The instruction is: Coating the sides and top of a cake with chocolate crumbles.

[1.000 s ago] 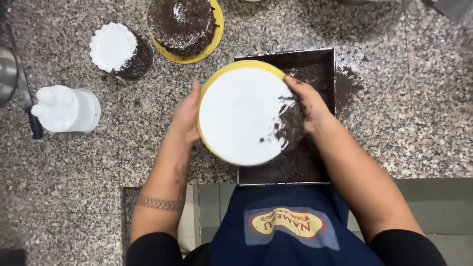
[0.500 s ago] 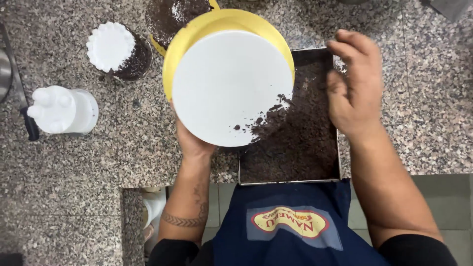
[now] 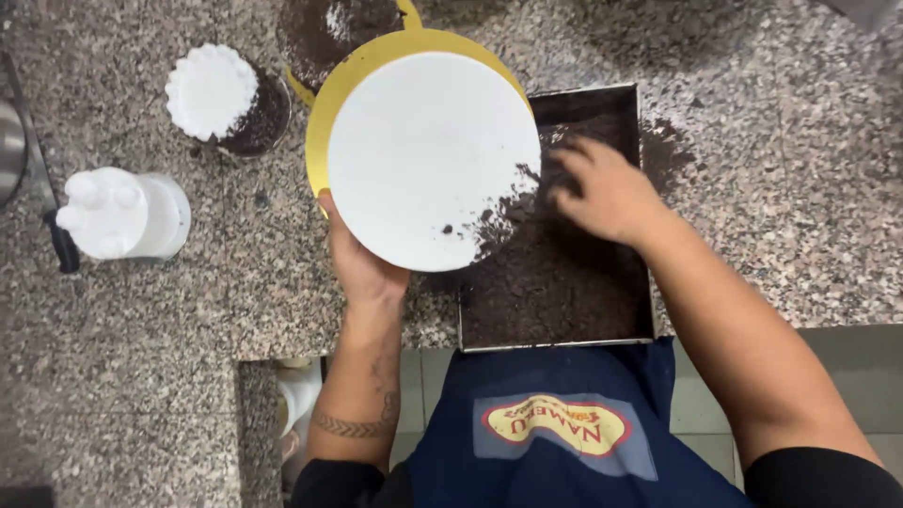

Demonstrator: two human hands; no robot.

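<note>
The left hand is cupped under the near edge of a round white-frosted cake on a yellow board, its fingers hidden beneath the board and its thumb up along the rim at about eight o'clock, so the cake is held tilted above the table. Dark crumbs cling to the cake's side at about four o'clock. The right hand lies at three o'clock of the cake, palm down and fingers loosely spread, resting in the brown chocolate crumbs that fill a rectangular metal tray; whether it has any crumbs gathered under it cannot be told. The tray sits on the speckled grey granite table, with its near edge at the person's dark blue apron. At twelve o'clock of the held cake, partly behind it, stands a crumb-coated cake on a yellow board. At ten o'clock sits a small dark cake with a white scalloped top, and at nine o'clock a white plastic bottle lies on its side.
</note>
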